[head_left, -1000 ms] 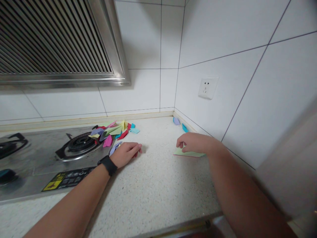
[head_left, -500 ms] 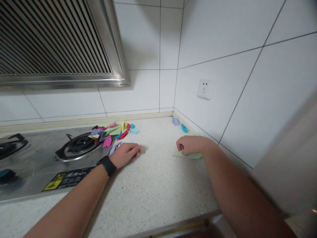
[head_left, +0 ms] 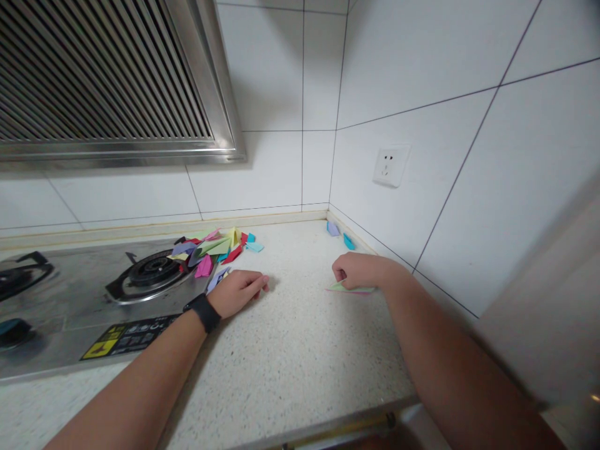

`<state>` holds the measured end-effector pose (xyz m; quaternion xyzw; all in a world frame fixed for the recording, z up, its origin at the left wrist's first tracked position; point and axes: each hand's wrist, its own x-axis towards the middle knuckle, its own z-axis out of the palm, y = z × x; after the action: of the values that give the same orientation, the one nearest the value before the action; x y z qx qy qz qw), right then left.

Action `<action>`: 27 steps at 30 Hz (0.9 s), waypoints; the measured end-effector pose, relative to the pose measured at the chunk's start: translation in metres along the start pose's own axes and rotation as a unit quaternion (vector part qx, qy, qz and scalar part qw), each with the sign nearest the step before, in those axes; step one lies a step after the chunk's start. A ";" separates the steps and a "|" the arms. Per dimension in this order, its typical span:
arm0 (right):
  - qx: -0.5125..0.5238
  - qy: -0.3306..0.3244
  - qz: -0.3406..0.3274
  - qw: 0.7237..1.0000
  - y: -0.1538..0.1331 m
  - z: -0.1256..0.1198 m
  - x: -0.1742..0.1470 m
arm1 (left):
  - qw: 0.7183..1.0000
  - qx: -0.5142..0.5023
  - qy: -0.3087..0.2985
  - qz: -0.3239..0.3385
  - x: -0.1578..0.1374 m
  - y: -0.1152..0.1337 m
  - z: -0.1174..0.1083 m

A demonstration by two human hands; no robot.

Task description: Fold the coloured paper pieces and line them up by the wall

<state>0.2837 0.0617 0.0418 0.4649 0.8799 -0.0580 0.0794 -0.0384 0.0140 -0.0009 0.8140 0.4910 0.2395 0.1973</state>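
Note:
A pale green folded paper plane point(head_left: 349, 288) with a pink lower edge lies low over the worktop, its pointed end to the left. My right hand point(head_left: 356, 271) is closed on its upper fold, and the fingers hide part of it. My left hand point(head_left: 241, 291), with a black watch on the wrist, rests on the worktop with its fingers curled together; nothing shows in them. Just behind it is a lilac folded paper point(head_left: 217, 279). A heap of coloured paper folds point(head_left: 213, 247) spreads from the hob's edge onto the worktop.
A steel gas hob point(head_left: 84, 319) with a burner point(head_left: 154, 270) stands at the left under a range hood point(head_left: 117, 153). Two small paper folds, one lilac point(head_left: 332, 229) and one blue point(head_left: 349, 241), lie by the right wall. A socket point(head_left: 392, 166) is above them.
The paper plane has tilted in my right hand, so less of its green side and more of its pink edge shows. My right hand has shifted slightly left and up. My left hand stays put.

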 end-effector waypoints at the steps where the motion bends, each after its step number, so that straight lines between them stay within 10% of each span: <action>1: 0.000 0.012 -0.006 1.000 -0.001 -0.001 0.000 | 1.000 0.002 0.002 0.000 0.000 0.000 0.000; 16: 0.009 -0.008 0.028 1.000 -0.003 0.002 -0.001 | 0.998 0.052 -0.020 0.019 0.000 0.004 -0.003; 27: 0.087 0.129 -0.034 0.987 -0.018 -0.011 0.002 | 0.963 0.234 0.126 -0.043 0.002 -0.043 -0.035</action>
<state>0.2670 0.0551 0.0524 0.4437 0.8895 -0.0764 -0.0773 -0.0880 0.0380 0.0040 0.7789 0.5887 0.2101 -0.0517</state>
